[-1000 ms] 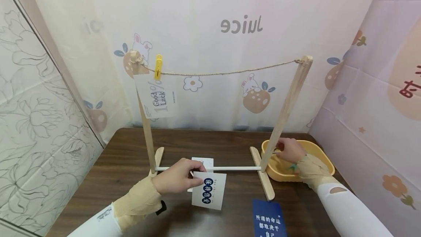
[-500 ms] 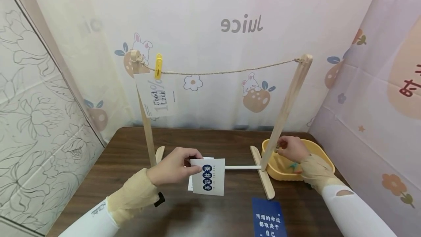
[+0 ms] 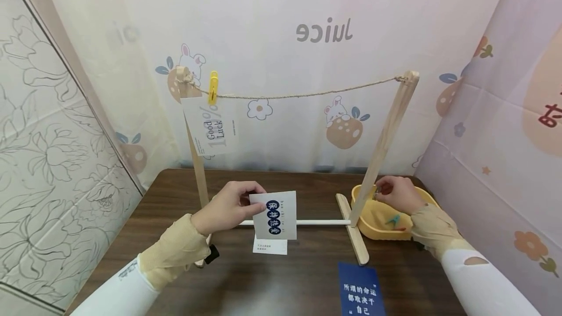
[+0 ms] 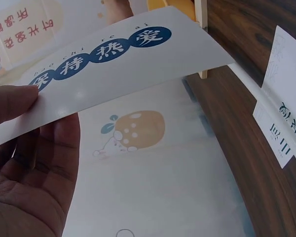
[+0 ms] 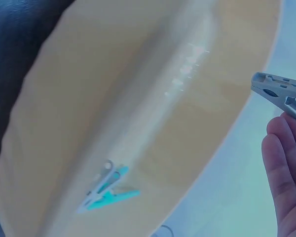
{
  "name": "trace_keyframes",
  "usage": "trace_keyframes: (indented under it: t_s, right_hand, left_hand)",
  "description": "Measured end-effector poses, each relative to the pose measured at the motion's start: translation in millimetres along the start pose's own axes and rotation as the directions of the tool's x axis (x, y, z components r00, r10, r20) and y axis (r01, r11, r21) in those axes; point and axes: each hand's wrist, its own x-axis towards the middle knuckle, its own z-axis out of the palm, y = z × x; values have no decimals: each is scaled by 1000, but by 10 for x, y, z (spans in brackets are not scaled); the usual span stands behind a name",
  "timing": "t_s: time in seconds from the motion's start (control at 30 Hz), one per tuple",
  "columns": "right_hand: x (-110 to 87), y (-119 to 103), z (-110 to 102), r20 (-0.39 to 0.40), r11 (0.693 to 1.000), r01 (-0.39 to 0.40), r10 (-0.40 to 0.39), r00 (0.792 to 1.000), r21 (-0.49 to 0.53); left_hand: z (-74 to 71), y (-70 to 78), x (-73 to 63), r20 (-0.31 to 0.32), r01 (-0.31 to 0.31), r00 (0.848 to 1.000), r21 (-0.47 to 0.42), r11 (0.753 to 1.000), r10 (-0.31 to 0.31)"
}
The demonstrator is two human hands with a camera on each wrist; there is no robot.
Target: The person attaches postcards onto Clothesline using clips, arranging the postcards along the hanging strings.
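Currently, a white card [image 3: 275,215] is pinched by the left grip [image 3: 229,207] above the middle of the counter [image 3: 281,284] — likely light, bendable, best held by one edge. A clothespin [image 5: 283,89] is held in the right grip [image 3: 401,194], over the basin [image 3: 382,233] near the back right corner.

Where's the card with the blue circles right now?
In the head view, the blue-circled card is lower centre, pinched in the left hand, with a second white card partly hidden behind it.
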Motion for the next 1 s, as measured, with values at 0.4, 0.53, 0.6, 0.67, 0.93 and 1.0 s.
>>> trace_keyframes:
  t_s: [0.4,0.53,0.6,0.67,0.93,1.0]
  right_hand:
    - [-3,-132,-211,-30,1000,9,-9,1000,9]
    - [-21,-158,-272,-47,1000,19,-18,999,13]
    - [-31,-168,-311,-59,1000,22,-21,998,14]
    - [-36,-187,-349,-75,1000,23,-22,997,11]
    - [-54,-333,-498,-83,999,45,-44,996,17]
    - [-59,-362,-526,-94,998,55,-53,994,14]
  left_hand:
    - [-50,34,66,-69,-30,997,-19,999,29]
    - [-74,57,84,-98,-38,995,-21,999,36]
    - [-87,67,91,-107,-34,994,-24,999,31]
    - [-100,76,99,-112,-25,993,-29,999,21]
    - [-126,95,109,-120,-3,993,-11,1000,2]
    - [-131,100,112,-125,-5,992,-11,1000,3]
